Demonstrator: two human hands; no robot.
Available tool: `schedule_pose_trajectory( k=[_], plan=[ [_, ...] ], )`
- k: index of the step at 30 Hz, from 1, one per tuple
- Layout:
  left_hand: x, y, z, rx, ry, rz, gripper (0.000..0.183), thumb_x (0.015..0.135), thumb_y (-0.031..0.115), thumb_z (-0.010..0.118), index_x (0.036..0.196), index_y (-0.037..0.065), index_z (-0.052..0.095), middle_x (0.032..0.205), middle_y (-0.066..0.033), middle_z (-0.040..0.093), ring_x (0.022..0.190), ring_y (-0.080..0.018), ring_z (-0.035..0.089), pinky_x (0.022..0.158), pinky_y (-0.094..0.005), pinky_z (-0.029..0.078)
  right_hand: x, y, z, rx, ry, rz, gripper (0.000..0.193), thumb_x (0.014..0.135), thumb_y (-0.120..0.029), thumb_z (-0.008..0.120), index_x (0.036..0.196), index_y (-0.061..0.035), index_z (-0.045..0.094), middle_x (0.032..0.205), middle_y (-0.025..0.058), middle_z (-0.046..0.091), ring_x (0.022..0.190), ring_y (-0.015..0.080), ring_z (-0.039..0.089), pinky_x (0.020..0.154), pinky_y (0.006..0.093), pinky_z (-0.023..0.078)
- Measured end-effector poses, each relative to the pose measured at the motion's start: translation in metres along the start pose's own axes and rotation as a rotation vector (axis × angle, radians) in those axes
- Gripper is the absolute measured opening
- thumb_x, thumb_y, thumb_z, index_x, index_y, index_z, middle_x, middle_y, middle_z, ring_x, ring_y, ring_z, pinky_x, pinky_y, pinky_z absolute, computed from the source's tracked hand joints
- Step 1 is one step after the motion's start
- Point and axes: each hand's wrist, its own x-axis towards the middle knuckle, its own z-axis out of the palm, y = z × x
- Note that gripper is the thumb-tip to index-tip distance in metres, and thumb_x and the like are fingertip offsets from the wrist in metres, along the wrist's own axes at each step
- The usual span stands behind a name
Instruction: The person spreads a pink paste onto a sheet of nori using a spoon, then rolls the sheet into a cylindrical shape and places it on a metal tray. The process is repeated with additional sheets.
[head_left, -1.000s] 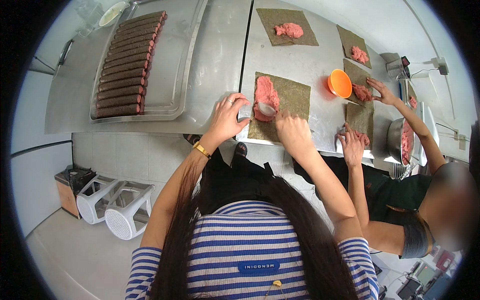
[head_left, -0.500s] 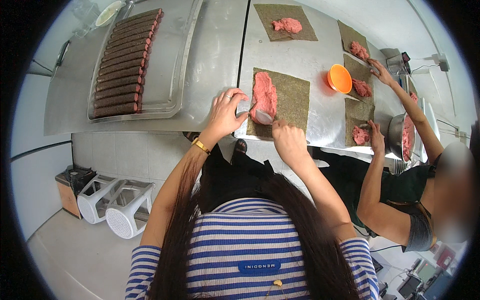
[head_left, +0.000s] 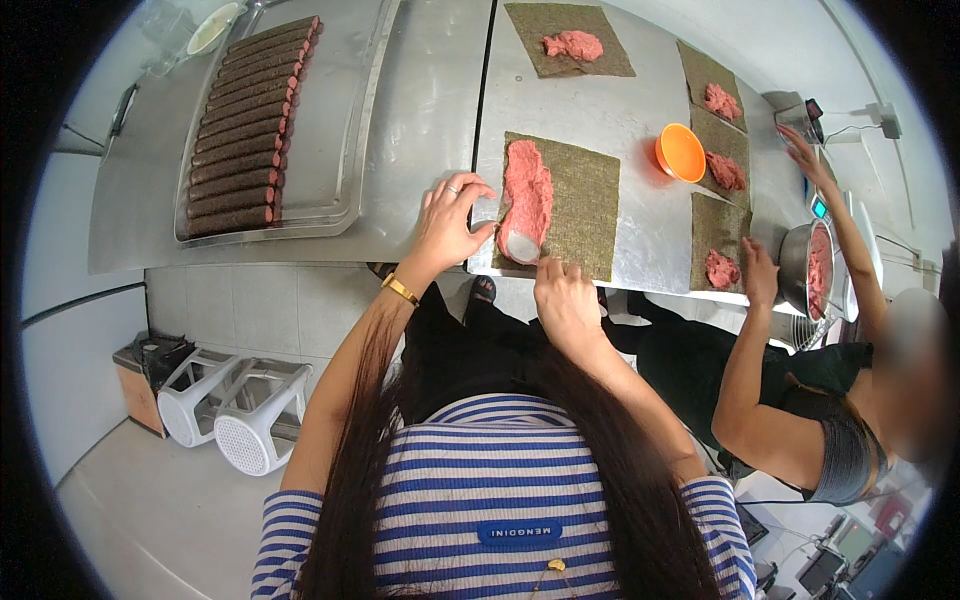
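Observation:
A sheet of dark green seaweed (head_left: pixel 582 210) lies on the steel table, with a long strip of pink meat paste (head_left: pixel 527 185) along its left side. My right hand (head_left: pixel 568 300) is closed round the handle of a pale spoon (head_left: pixel 521 246), whose rounded end presses on the near end of the paste. My left hand (head_left: pixel 450 215) rests by the sheet's left edge, thumb and fingers apart and curved, the thumb tip close to the sheet's corner. The spoon's handle is mostly hidden in my right fist.
A tray (head_left: pixel 350 205) of several seaweed rolls (head_left: pixel 245 125) stands left. Beyond lies another sheet with a paste lump (head_left: pixel 573 45). Right are an orange bowl (head_left: pixel 680 153), more sheets with paste, and a steel bowl (head_left: pixel 795 268) beside a co-worker's hands (head_left: pixel 760 270).
My right hand has drawn the spoon slightly nearer and left, to the near end of the strip. My left hand barely moves. The co-worker's far hand has moved away from the sheets.

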Motion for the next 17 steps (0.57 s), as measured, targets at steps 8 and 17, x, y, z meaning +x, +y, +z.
schedule_pose_trajectory(
  k=[8, 17],
  plan=[
    [0.001, -0.001, 0.001, 0.000, 0.010, 0.025, 0.044, 0.069, 0.017, 0.079, 0.108, 0.015, 0.060, 0.121, -0.0029, 0.053, 0.119, -0.0264, 0.049, 0.098, -0.0417, 0.038, -0.016, 0.024, 0.004, 0.096, 0.136, -0.102, 0.040, 0.078, -0.008, 0.057, 0.116, 0.0008, 0.060, 0.085, 0.0067, 0.059, 0.081, 0.0222, 0.062, 0.069, 0.0334, 0.054],
    [0.000, 0.000, -0.001, 0.018, 0.030, 0.048, 0.041, 0.070, 0.019, 0.078, 0.106, 0.014, 0.061, 0.118, -0.0025, 0.054, 0.113, -0.0249, 0.051, 0.095, -0.0412, 0.039, -0.018, 0.048, -0.004, 0.028, 0.264, -0.207, 0.049, 0.076, -0.013, 0.058, 0.122, 0.0002, 0.061, 0.080, 0.0028, 0.056, 0.077, 0.0179, 0.056, 0.066, 0.0312, 0.047]
  ],
)
